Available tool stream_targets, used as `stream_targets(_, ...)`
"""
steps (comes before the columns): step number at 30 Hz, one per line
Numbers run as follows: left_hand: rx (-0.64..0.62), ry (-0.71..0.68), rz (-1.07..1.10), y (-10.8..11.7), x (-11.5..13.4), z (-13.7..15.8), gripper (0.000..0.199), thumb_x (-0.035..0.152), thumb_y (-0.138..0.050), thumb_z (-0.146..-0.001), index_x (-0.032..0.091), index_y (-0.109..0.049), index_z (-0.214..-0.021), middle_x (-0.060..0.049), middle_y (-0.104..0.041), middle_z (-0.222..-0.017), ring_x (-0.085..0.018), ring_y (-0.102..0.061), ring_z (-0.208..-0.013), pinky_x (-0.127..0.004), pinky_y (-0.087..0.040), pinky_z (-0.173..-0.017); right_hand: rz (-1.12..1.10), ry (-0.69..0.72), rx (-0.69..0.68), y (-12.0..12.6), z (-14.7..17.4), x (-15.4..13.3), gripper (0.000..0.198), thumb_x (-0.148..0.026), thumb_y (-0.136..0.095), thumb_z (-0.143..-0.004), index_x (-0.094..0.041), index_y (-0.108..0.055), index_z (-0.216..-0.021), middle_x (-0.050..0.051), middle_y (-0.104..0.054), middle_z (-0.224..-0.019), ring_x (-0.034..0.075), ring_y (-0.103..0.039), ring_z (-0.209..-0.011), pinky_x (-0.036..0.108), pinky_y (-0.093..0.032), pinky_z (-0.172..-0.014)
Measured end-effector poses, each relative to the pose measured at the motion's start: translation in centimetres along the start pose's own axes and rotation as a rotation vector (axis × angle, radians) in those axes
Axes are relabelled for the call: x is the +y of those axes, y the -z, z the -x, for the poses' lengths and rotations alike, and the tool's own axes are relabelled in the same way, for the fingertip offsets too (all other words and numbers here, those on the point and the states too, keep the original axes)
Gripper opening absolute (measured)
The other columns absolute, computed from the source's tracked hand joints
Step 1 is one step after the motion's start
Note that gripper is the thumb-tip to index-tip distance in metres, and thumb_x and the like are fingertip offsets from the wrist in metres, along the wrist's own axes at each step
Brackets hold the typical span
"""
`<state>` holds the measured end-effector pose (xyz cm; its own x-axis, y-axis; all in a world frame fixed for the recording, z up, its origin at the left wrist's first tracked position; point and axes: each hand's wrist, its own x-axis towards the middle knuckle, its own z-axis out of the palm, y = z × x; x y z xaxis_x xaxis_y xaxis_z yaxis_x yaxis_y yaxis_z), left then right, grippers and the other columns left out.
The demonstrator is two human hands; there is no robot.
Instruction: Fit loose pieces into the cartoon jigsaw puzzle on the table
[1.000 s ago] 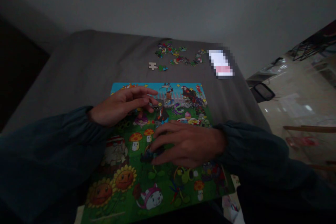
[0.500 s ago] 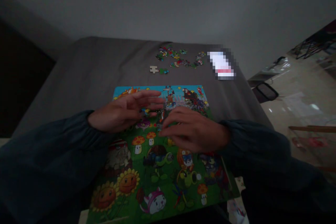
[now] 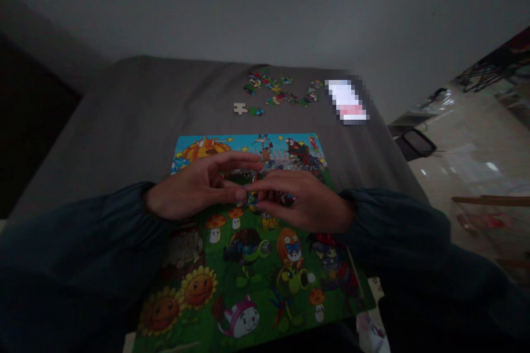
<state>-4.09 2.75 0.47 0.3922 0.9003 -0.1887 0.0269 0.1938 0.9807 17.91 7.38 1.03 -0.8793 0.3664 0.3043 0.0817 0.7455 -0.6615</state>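
Observation:
A cartoon jigsaw puzzle [image 3: 256,265] lies on the grey cloth, showing sunflowers, mushrooms and a blue top strip. Over its upper middle, my left hand [image 3: 199,185] holds its fingers stretched forward, with the thumb apart below them and its tip close to my right fingertips. My right hand [image 3: 306,198] comes in from the other side, fingertips and thumb pinched around a small coloured puzzle piece [image 3: 252,198]. Much of that piece is hidden by the fingers, and whether the left thumb also touches it is unclear.
Several loose pieces [image 3: 285,94] are scattered on the grey cloth [image 3: 174,99] beyond the puzzle. Closer in lies a face-down piece [image 3: 239,108] beside a green and blue one [image 3: 255,112]. A lit, blurred phone [image 3: 346,102] rests at the right, near the cloth's edge.
My hands have come together: the left thumb has moved down to the right fingertips, and the right fingers have straightened toward the left. The view has shifted slightly.

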Motion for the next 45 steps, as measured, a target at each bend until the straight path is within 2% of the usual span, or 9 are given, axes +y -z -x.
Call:
stream_targets(6,-0.022,-0.032,-0.038,0.8,0.2,0.1,0.043,0.026,-0.064,-0.086,0.026,-0.053,-0.128,-0.009,-0.057,-0.134,-0.025,-0.054,-0.122,-0.031,-0.054,-0.087,0.116,0.143,0.075,0.1,0.1,0.2,0.014,-0.016,-0.054,-0.092,-0.014,-0.067,-0.097,0.006,-0.068,-0.093,0.013,-0.063,-0.086,0.028,-0.052,-0.076)
stream_targets(13,-0.081,0.077,0.060,0.5,0.2,0.3,0.053,0.027,-0.065,-0.086,0.029,-0.047,-0.136,-0.011,-0.051,-0.140,-0.026,-0.062,-0.109,-0.028,-0.058,-0.074,0.379,0.253,0.055,0.0,0.5,0.5,0.024,-0.010,-0.054,-0.089,-0.022,-0.066,-0.106,0.004,-0.064,-0.098,0.014,-0.058,-0.083,0.028,-0.051,-0.072)
stream_targets(17,-0.123,0.071,0.080,0.3,0.1,0.4,0.052,0.026,-0.063,-0.087,0.032,-0.046,-0.136,-0.009,-0.051,-0.140,-0.026,-0.060,-0.113,-0.028,-0.058,-0.077,0.352,0.317,0.082,0.0,0.4,0.5,0.022,-0.011,-0.052,-0.091,-0.021,-0.064,-0.107,0.004,-0.064,-0.107,0.014,-0.058,-0.095,0.030,-0.051,-0.084)
stream_targets(19,-0.121,0.089,0.081,0.3,0.1,0.4,0.050,0.028,-0.062,-0.088,0.033,-0.046,-0.135,-0.009,-0.052,-0.139,-0.024,-0.065,-0.104,-0.027,-0.059,-0.073,0.289,0.354,0.099,0.2,0.4,0.2,0.019,-0.011,-0.055,-0.090,-0.018,-0.063,-0.105,0.004,-0.065,-0.108,0.014,-0.058,-0.101,0.031,-0.050,-0.089)
stream_targets(23,-0.005,0.089,0.096,0.5,0.1,0.1,0.043,0.034,-0.064,-0.086,0.029,-0.052,-0.128,-0.010,-0.058,-0.131,-0.018,-0.070,-0.080,-0.027,-0.060,-0.064,0.224,0.407,0.127,0.6,0.3,-0.5,0.016,-0.012,-0.056,-0.089,-0.013,-0.061,-0.104,0.006,-0.068,-0.103,0.013,-0.061,-0.099,0.028,-0.052,-0.089)
stream_targets(27,0.255,0.001,0.128,0.8,0.2,-0.4,0.031,0.030,-0.067,-0.084,0.023,-0.062,-0.113,-0.005,-0.068,-0.107,-0.014,-0.068,-0.076,-0.020,-0.056,-0.061,0.328,0.314,0.133,0.9,0.4,-0.8,0.021,-0.011,-0.050,-0.091,-0.013,-0.061,-0.108,0.007,-0.066,-0.096,0.014,-0.062,-0.088,0.029,-0.055,-0.078)
stream_targets(30,0.355,-0.045,0.178,1.1,0.2,-0.5,0.024,0.027,-0.066,-0.083,0.022,-0.065,-0.106,-0.002,-0.068,-0.097,-0.012,-0.065,-0.072,-0.020,-0.054,-0.062,0.368,0.242,0.120,0.8,0.5,-0.5,0.025,-0.011,-0.048,-0.092,-0.014,-0.060,-0.113,0.008,-0.065,-0.099,0.015,-0.061,-0.090,0.031,-0.055,-0.077)
stream_targets(36,0.395,-0.029,0.178,1.5,0.2,-0.5,0.023,0.023,-0.065,-0.082,0.022,-0.065,-0.105,-0.002,-0.068,-0.091,-0.011,-0.064,-0.071,-0.023,-0.052,-0.065,0.302,0.166,0.094,0.6,0.4,0.0,0.018,-0.012,-0.050,-0.093,-0.013,-0.061,-0.107,0.008,-0.068,-0.101,0.016,-0.062,-0.095,0.033,-0.055,-0.084)
stream_targets(45,0.366,-0.007,0.180,1.5,0.0,-0.6,0.026,0.023,-0.067,-0.081,0.020,-0.065,-0.106,-0.002,-0.068,-0.091,-0.011,-0.064,-0.071,-0.021,-0.052,-0.064,0.343,0.260,-0.034,-0.9,0.7,1.6,0.020,-0.009,-0.048,-0.092,-0.010,-0.062,-0.106,0.012,-0.066,-0.118,0.017,-0.060,-0.114,0.035,-0.053,-0.096)
